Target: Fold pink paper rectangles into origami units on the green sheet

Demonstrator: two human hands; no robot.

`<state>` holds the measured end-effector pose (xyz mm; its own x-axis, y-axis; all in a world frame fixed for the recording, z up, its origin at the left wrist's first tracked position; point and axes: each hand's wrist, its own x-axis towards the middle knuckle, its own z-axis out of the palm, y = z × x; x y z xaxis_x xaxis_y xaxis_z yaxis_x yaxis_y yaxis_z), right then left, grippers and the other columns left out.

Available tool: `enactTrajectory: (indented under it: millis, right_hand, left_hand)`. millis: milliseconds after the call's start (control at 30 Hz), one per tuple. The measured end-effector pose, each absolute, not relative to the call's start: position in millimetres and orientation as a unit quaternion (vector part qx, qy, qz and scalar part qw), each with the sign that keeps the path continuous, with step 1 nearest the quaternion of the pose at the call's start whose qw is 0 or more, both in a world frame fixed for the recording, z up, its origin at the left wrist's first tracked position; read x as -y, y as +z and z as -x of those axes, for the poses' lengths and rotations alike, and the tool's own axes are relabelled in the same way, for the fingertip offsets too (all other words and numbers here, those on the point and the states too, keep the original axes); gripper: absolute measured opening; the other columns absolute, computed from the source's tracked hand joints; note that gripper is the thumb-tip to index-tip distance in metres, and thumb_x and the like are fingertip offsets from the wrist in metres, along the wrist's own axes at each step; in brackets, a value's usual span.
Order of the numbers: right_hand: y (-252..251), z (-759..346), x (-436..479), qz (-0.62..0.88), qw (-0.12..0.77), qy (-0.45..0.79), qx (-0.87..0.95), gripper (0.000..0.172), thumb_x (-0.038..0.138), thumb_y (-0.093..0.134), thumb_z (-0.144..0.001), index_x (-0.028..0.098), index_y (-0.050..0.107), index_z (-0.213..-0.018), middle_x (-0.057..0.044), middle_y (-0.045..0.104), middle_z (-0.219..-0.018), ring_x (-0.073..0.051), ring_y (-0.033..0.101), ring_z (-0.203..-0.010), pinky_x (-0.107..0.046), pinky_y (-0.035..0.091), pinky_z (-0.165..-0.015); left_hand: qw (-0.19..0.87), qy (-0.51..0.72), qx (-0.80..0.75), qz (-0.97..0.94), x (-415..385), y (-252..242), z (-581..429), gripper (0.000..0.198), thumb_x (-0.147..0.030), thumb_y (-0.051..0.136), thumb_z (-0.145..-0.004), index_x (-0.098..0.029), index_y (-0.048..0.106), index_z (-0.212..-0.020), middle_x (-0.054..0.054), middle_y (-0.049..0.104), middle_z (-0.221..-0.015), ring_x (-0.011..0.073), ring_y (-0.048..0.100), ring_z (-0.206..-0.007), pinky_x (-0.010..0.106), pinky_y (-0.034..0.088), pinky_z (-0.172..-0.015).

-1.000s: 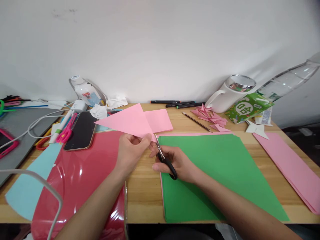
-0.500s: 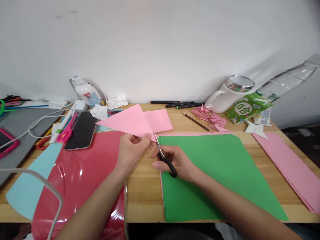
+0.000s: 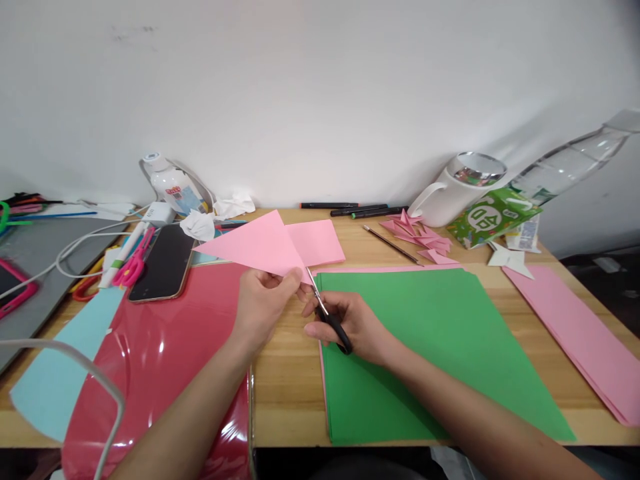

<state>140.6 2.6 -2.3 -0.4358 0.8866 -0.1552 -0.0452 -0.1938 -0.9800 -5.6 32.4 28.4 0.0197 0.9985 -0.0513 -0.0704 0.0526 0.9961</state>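
Pinched in my left hand (image 3: 267,300) is a folded piece of pink paper (image 3: 260,241), a pointed triangular flap reaching out to the left. Another pink rectangle (image 3: 320,241) shows behind its right side; whether the two are joined I cannot tell. My right hand (image 3: 350,323) grips black-handled scissors (image 3: 327,319), fingers closed round the handles. The blades point up and left and meet the lower right corner of the pink paper beside my left thumb. Under my right hand lies a stack of green paper (image 3: 440,347), with pink sheets at its edge.
A red plastic-wrapped pack (image 3: 170,347), a phone (image 3: 163,262) and pink scissors (image 3: 134,260) lie left. Pens (image 3: 330,205), a pencil (image 3: 393,245) and folded pink pieces (image 3: 417,233) are at the back. A white mug (image 3: 450,190) and pink strips (image 3: 575,340) are right.
Both hands, the paper and the scissors hold nearly the same place. The whole view has shifted very slightly.
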Motion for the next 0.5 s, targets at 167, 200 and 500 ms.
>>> enactTrajectory:
  millis: [167, 200, 500]
  right_hand:
    - [2.1, -142.1, -3.1, 0.376, 0.353, 0.665, 0.540, 0.043, 0.047, 0.075, -0.066, 0.014, 0.054, -0.086, 0.007, 0.039, -0.060, -0.007, 0.032, -0.055, -0.022, 0.025, -0.052]
    - [2.7, -142.5, -3.1, 0.373, 0.350, 0.668, 0.541, 0.043, 0.046, 0.074, -0.067, 0.014, 0.054, -0.087, 0.006, 0.040, -0.060, -0.008, 0.032, -0.056, -0.022, 0.025, -0.052]
    - [2.5, -142.4, -3.3, 0.369, 0.339, 0.677, 0.539, 0.045, 0.048, 0.074, -0.067, 0.015, 0.053, -0.088, 0.007, 0.038, -0.058, -0.008, 0.032, -0.054, -0.023, 0.024, -0.051]
  left_hand:
    - [0.540, 0.478, -0.496, -0.484, -30.5, 28.8, 2.9, 0.017, -0.018, 0.060, -0.071, -0.014, 0.065, -0.055, 0.001, 0.067, -0.052, 0.0131, 0.062, -0.048, 0.021, 0.048, -0.050]
    - [0.540, 0.478, -0.497, -0.484, -30.3, 29.2, 2.4, 0.018, -0.018, 0.060, -0.071, -0.014, 0.064, -0.054, 0.001, 0.067, -0.051, 0.0128, 0.062, -0.047, 0.021, 0.048, -0.050]
    - [0.526, 0.475, -0.509, -0.487, -28.9, 31.6, 2.0, 0.018, -0.019, 0.060, -0.070, -0.015, 0.064, -0.054, 0.000, 0.067, -0.053, 0.0129, 0.063, -0.049, 0.020, 0.049, -0.052]
